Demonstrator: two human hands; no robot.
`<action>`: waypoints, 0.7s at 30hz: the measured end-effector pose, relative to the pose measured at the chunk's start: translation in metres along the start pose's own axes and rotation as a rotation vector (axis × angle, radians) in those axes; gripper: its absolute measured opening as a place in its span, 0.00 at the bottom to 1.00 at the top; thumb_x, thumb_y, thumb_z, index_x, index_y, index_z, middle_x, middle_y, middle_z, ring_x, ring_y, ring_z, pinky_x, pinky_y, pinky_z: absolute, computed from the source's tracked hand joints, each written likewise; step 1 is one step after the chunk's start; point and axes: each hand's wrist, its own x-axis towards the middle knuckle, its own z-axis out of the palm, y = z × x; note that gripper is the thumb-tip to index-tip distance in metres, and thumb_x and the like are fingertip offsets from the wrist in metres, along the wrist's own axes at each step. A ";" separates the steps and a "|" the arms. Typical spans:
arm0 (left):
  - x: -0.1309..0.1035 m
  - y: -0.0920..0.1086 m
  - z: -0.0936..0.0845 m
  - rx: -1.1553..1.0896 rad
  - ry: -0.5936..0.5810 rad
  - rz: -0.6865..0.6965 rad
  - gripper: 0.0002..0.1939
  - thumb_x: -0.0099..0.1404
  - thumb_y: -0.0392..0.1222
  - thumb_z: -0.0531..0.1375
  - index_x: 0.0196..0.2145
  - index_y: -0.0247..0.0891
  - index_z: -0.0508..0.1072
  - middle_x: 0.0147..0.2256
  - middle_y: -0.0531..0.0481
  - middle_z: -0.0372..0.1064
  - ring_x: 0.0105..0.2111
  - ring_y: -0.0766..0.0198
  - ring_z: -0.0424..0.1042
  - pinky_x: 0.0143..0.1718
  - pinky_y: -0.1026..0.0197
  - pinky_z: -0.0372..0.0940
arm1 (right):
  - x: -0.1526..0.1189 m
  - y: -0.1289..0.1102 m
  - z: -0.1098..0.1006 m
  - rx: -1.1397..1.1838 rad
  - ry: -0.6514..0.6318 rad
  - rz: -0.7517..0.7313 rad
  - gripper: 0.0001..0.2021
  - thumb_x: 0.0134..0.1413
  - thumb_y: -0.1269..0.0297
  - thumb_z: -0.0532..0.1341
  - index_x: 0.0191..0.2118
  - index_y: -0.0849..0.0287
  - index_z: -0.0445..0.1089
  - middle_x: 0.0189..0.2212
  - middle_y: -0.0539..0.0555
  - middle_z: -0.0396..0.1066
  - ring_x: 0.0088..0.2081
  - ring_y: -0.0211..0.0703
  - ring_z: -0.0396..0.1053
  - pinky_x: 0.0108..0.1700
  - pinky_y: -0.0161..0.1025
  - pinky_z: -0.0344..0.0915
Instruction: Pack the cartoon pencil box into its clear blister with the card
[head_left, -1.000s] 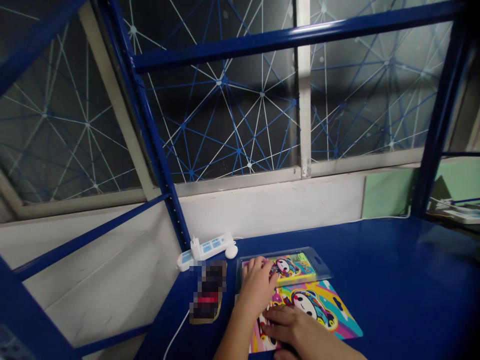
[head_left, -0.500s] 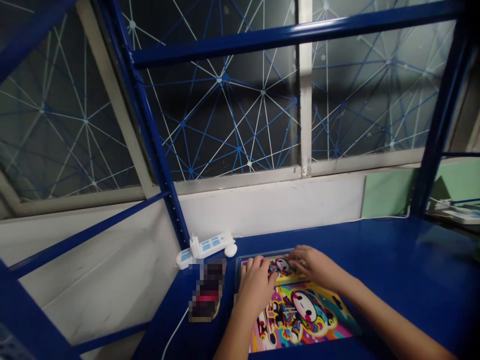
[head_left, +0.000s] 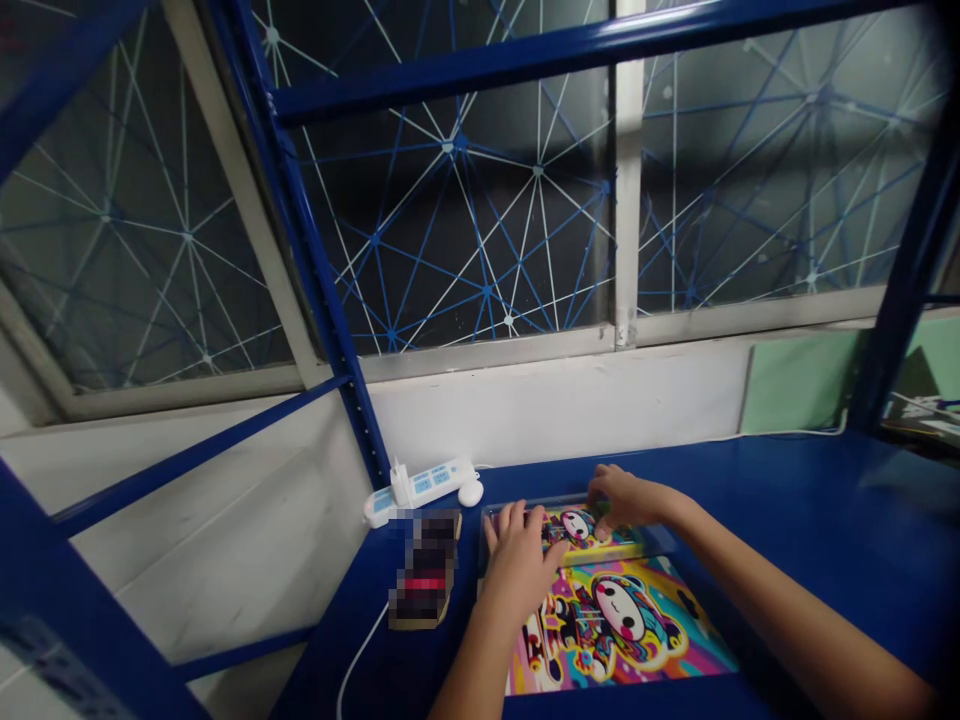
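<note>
A small cartoon picture [head_left: 576, 525] lies in a shallow clear plastic case [head_left: 660, 543] on the blue table. Just in front of it is a larger, brightly coloured sheet [head_left: 634, 625] printed with the same hooded character. My left hand [head_left: 520, 550] rests over the left part of the case, its fingers spread and lying on it. Over the right part, my right hand [head_left: 628, 497] has bent fingers near the back edge and its thumb apart from them on the picture. Its palm side is hidden.
Left of the case lies a dark, pixelated object [head_left: 425, 570]. Behind it are a white power strip [head_left: 431, 487] and a round white item [head_left: 470, 493]. A white cable [head_left: 358, 655] runs toward the front. Blue metal frame posts [head_left: 330, 300] rise from the table [head_left: 795, 530].
The view has shifted slightly. My right hand has lifted a little, its thumb now farther from the fingers. My left hand stays on the case with its fingers more spread.
</note>
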 end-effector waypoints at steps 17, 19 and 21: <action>0.009 -0.012 -0.029 -0.055 0.255 -0.001 0.23 0.54 0.51 0.71 0.46 0.39 0.77 0.44 0.44 0.70 0.49 0.49 0.66 0.50 0.49 0.67 | -0.036 -0.011 -0.012 0.308 0.190 -0.075 0.19 0.45 0.64 0.70 0.45 0.57 0.71 0.41 0.53 0.76 0.41 0.45 0.73 0.42 0.38 0.68; 0.006 -0.005 -0.035 -0.065 0.309 0.041 0.20 0.54 0.46 0.73 0.43 0.39 0.77 0.43 0.46 0.68 0.48 0.52 0.65 0.50 0.52 0.67 | -0.045 -0.016 -0.021 0.303 0.203 -0.099 0.20 0.44 0.66 0.70 0.47 0.58 0.73 0.43 0.55 0.75 0.43 0.47 0.73 0.44 0.39 0.69; -0.001 0.005 -0.041 -0.075 0.364 0.084 0.19 0.55 0.42 0.72 0.43 0.40 0.75 0.44 0.47 0.66 0.49 0.53 0.64 0.52 0.53 0.66 | -0.062 -0.023 -0.028 0.285 0.230 -0.116 0.17 0.46 0.68 0.69 0.46 0.57 0.74 0.44 0.56 0.73 0.44 0.47 0.73 0.46 0.40 0.69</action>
